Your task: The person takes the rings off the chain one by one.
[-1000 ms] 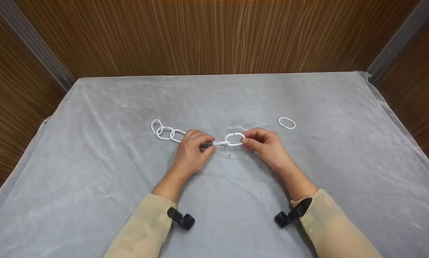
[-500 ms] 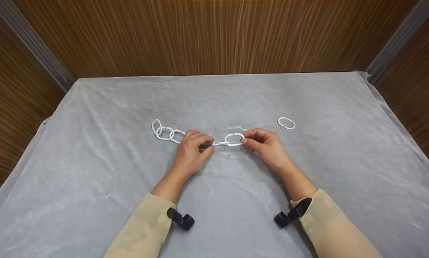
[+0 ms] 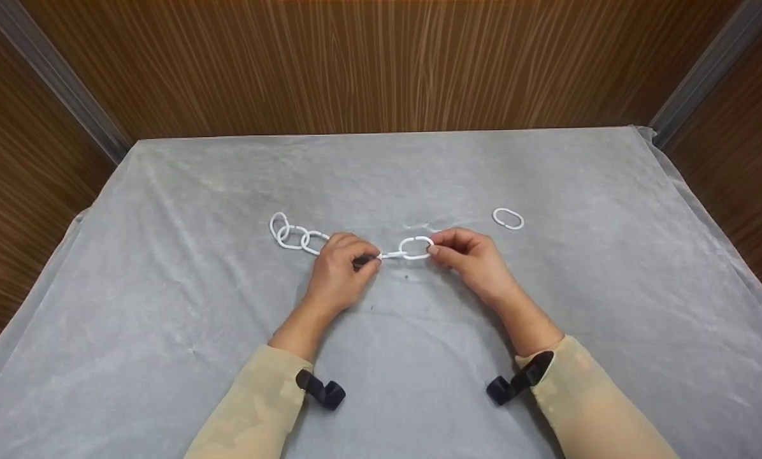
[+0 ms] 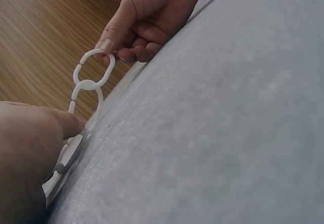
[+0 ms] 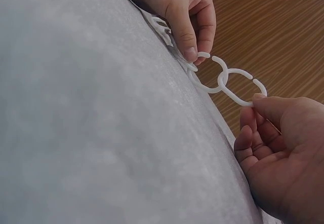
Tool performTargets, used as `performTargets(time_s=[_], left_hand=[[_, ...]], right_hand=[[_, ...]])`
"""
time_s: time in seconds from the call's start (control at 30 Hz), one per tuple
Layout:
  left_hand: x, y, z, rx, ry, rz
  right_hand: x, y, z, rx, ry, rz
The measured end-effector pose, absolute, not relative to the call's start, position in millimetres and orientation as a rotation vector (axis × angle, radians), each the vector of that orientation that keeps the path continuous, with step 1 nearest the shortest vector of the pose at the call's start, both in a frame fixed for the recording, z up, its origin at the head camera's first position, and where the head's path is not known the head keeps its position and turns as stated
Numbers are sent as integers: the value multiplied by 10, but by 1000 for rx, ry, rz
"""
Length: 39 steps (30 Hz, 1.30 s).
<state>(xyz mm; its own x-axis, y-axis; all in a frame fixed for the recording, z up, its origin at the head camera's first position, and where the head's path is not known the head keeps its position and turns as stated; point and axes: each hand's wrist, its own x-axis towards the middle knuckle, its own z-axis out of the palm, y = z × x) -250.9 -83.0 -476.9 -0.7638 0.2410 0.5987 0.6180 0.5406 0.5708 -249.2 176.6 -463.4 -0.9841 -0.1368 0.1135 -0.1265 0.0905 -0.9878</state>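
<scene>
A chain of white oval plastic links (image 3: 293,237) runs from the left across the table and passes under my left hand (image 3: 341,271). Thumb and fingers of that hand pinch one link (image 5: 205,88) of the chain, partly hidden by them. Hooked through it is the end link (image 3: 416,248), whose far side my right hand (image 3: 473,261) pinches between thumb and finger. In the right wrist view a small gap shows in each of these two links. Both are held slightly raised between the hands. A single loose link (image 3: 508,218) lies apart, beyond my right hand.
A grey cloth (image 3: 381,382) with creases covers the table. Wood-grain panels (image 3: 381,64) stand behind it and at both sides. Black straps with small cameras (image 3: 330,394) sit on both sleeves.
Hardly anything differs. Both hands keep their hold on the two joined links, and the loose link lies where it was.
</scene>
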Motion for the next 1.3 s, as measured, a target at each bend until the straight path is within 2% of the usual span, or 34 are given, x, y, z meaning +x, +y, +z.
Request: performTargets(time_s=[1.3], left_hand=[[-2450, -760, -4707, -893, -2190, -1004]], right_hand=[[-2475, 1750, -4605, -421, 2264, -2040]])
